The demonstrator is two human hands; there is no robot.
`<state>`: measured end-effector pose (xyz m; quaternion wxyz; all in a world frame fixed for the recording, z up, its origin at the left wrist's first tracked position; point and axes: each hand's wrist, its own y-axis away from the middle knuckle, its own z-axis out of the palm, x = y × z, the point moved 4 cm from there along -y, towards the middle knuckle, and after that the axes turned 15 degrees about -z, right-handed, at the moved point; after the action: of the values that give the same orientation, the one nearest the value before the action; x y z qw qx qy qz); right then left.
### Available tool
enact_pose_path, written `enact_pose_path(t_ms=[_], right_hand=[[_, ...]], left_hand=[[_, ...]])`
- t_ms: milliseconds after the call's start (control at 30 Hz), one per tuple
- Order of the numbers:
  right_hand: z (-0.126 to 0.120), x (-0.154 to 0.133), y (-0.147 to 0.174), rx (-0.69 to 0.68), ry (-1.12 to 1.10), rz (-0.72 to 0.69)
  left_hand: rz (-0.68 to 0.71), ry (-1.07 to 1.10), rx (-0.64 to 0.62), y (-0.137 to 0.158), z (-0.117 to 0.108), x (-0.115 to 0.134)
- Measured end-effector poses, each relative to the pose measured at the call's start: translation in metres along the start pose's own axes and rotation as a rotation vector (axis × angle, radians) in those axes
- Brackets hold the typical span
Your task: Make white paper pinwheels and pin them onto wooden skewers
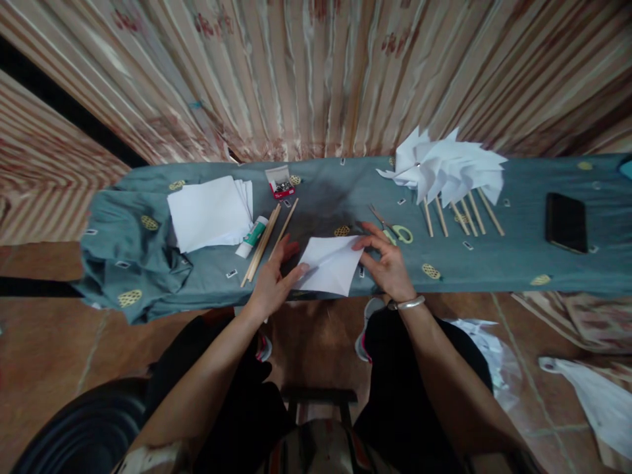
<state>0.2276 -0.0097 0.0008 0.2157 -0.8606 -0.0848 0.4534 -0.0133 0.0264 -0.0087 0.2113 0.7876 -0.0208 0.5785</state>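
A creased white sheet of paper [330, 271] sits at the near edge of the cloth-covered table, between my hands. My left hand [269, 280] is at its left side, thumb on the paper's edge and the other fingers curled beside it. With its fingertips, my right hand [388, 263] grips the upper right corner. Just beyond that hand lie scissors [402, 234] with light green handles. Wooden sticks [264, 243] and a green-and-white glue stick [251, 237] lie left of my left hand. Behind them stands an open red box of metal pins [281, 183].
A stack of white paper sheets [210, 214] lies on the left of the green tablecloth [316, 174]. Several paper pinwheels [451, 164] on sticks overlap at the back right. Farther right is a black phone [566, 222]. A pleated curtain [306, 79] hangs behind the table.
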Motion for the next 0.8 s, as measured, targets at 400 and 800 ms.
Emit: enact_pose_path(t_ms=[400, 800], right_hand=[[-0.013, -0.001, -0.008, 0.059, -0.049, -0.015], [-0.026, 0.008, -0.010, 0.111, 0.311, -0.071]], left_hand=[[-0.302, 0.271, -0.230, -0.004, 0.018, 0.005], [-0.309, 0.432, -0.082, -0.012, 0.022, 0.007]])
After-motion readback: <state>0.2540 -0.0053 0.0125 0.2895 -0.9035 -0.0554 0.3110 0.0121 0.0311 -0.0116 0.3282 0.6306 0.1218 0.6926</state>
